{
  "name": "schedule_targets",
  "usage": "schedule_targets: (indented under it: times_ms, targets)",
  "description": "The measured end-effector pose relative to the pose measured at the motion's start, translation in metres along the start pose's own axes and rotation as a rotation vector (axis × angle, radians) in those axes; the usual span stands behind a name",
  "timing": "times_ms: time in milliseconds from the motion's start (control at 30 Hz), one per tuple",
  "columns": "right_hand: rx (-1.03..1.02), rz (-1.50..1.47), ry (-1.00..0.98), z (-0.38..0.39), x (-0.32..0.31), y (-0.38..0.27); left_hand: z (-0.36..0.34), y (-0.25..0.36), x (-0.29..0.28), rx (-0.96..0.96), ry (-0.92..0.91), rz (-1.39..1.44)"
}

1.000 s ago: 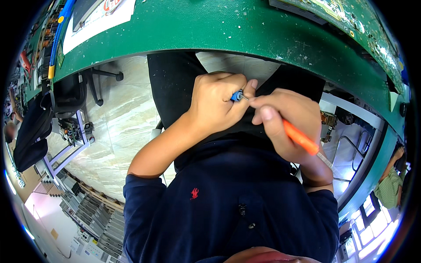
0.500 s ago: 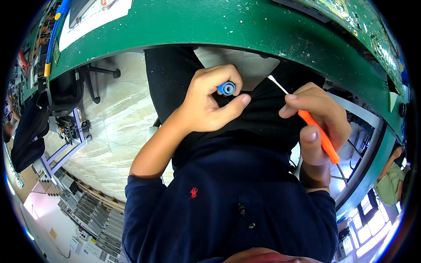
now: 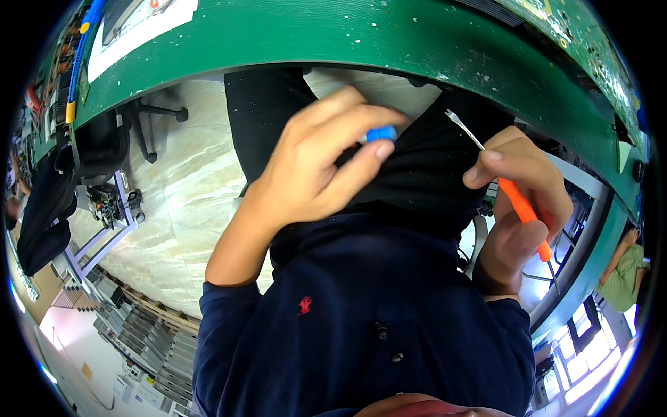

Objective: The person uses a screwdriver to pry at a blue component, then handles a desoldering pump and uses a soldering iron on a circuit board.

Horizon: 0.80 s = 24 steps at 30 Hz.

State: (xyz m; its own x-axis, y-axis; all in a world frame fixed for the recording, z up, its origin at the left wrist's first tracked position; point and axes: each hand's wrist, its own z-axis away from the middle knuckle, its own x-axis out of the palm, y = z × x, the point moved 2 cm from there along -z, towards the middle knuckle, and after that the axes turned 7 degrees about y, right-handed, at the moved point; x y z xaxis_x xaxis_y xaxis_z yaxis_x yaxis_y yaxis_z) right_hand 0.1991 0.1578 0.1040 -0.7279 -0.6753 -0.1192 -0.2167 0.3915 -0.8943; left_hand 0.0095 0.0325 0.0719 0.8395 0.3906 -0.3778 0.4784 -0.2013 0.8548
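Note:
My left hand [image 3: 316, 170] pinches a small blue round part [image 3: 380, 133] between thumb and fingers, held over my lap below the edge of the green workbench [image 3: 361, 35]. My right hand [image 3: 517, 208] grips a thin tool with an orange handle [image 3: 524, 212]. Its slim metal tip [image 3: 462, 126] points up and left toward the blue part, a short gap away. Both hands hover in front of my dark navy shirt [image 3: 361, 320] and black trousers.
A white printed sheet [image 3: 135, 31] and a blue-yellow cable [image 3: 80, 55] lie on the bench at upper left. A black office chair [image 3: 104, 142] stands on the pale marble floor at left. Another person in green [image 3: 618, 267] sits at far right.
One second ago the tool tip touched the blue part. The hands have drawn apart since, the right one moving right. The left hand has turned, so the part now shows side-on.

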Motion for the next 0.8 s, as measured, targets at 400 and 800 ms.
schedule_targets:
  times_ms: [400, 800]
  targets:
    - [0.019, 0.041, 0.011, 0.003, -0.006, 0.001, 0.010, -0.049, 0.015, -0.127, 0.206, -0.292]
    - [0.080, -0.015, 0.030, 0.003, 0.005, -0.006, 0.017, -0.037, 0.004, -0.376, 0.040, 1.219]
